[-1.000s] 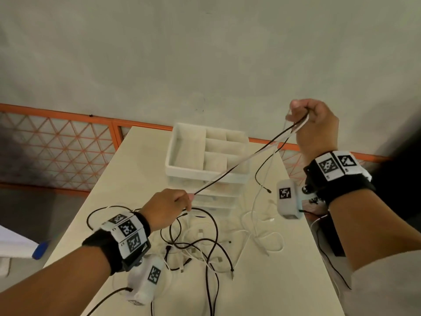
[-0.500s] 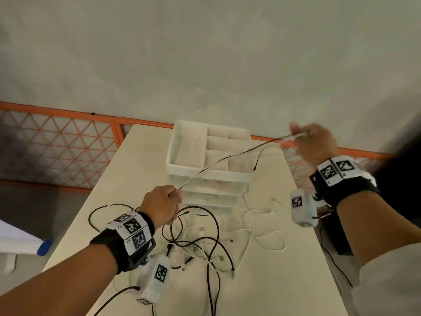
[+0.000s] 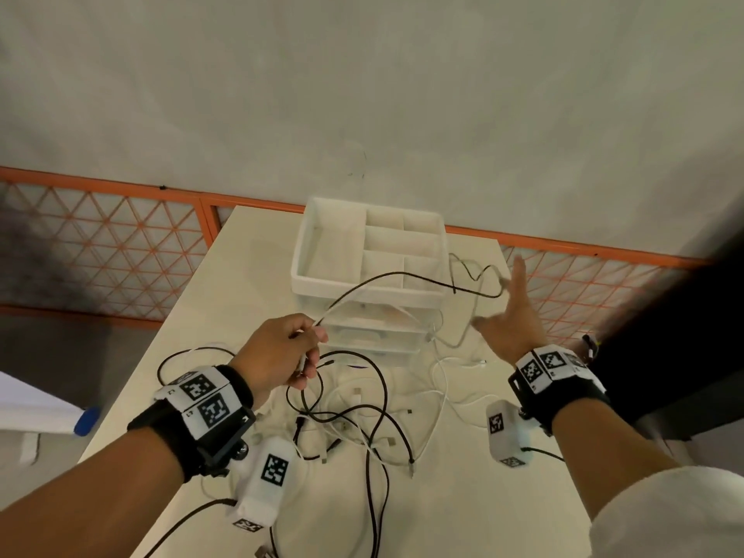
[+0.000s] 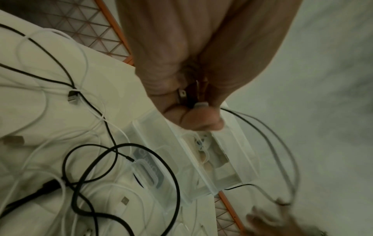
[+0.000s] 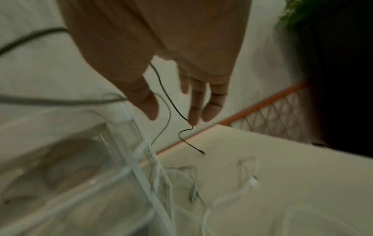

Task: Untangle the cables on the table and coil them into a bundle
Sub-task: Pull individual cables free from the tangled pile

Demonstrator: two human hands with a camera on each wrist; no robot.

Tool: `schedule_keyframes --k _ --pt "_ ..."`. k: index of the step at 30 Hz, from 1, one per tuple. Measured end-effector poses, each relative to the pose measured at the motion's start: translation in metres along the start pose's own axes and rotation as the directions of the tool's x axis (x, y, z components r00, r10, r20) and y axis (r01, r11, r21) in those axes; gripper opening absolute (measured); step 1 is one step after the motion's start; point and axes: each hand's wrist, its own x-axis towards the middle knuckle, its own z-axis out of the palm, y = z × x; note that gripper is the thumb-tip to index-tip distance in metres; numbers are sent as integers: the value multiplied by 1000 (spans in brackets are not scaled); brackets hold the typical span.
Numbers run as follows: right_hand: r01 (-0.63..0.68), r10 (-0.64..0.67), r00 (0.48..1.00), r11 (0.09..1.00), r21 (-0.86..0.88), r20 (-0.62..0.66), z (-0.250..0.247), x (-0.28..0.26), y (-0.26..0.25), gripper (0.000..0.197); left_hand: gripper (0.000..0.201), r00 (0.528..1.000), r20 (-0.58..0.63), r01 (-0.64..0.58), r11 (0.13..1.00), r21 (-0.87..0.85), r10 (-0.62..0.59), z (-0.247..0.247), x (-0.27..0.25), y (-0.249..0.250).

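Head view: left hand [image 3: 282,352] is curled round one end of a thin black cable [image 3: 386,277] and a thin white cable [image 3: 463,336], above the near part of the pale rectangular table [image 3: 249,275].
Right hand: right hand [image 3: 511,328] is spread wide, fingers straight, gripping nothing; the black cable's loose far end hangs just beside its fingertips [image 5: 193,118].
Held black cable: arcs over the white compartmented plastic organiser tray [image 3: 306,243] atop clear drawers.
Remaining cables: tangle of black and white cables [image 3: 362,416] lies on the table between the wrists, not yet coiled.
Risk, snag: the loose end could drop into a tray compartment or catch its rim when pulled.
Risk, re-tangle: slack falling onto the pile may cross other loops, since only one hand controls it.
Risk, drag: pulling the held pair may haul neighbouring strands along.
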Motion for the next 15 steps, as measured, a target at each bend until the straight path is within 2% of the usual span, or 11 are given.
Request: schedule_keyframes --k 1,3,5,6,7,10,11,12,13,14,15 --pt "-148 149 989 987 -62 5 8 -2 10 114 18 1000 -10 13 1000 -24 -13 1 -2 0" --pt "-400 418 901 904 -154 114 33 -3 47 104 18 999 -21 36 998 -55 -37 3 -5 -1" --pt "-526 535 775 841 -126 337 56 -19 62 90 21 999 -13 47 996 -81 -48 5 -9 -1" --pt "-567 538 735 821 -61 412 66 -30 60 81 22 999 0 46 993 -105 -47 7 -11 0" --pt "-581 510 733 813 25 451 74 -41 57 74 23 999 16 45 990 -135 -43 9 -13 2" --pt "-474 386 814 873 114 433 94 -53 55 83 26 998 61 32 971 -235 -18 13 -17 14" --pt "-458 376 823 882 107 426 98 -53 52 75 27 998 69 22 964 -263 -4 14 -18 18" --pt "-431 368 834 899 71 411 99 -54 47 59 27 997 70 10 957 -290 11 15 -19 22" --pt "-375 342 856 927 11 388 97 -54 37 35 26 998 65 -3 948 -317 25 14 -19 26" --pt "-290 291 887 955 -58 359 94 -54 30 16 25 998 54 -19 939 -345 40 13 -20 31" --pt "-185 209 925 977 -103 318 88 -53 20 14 24 998 35 -38 928 -369 55 12 -20 35"
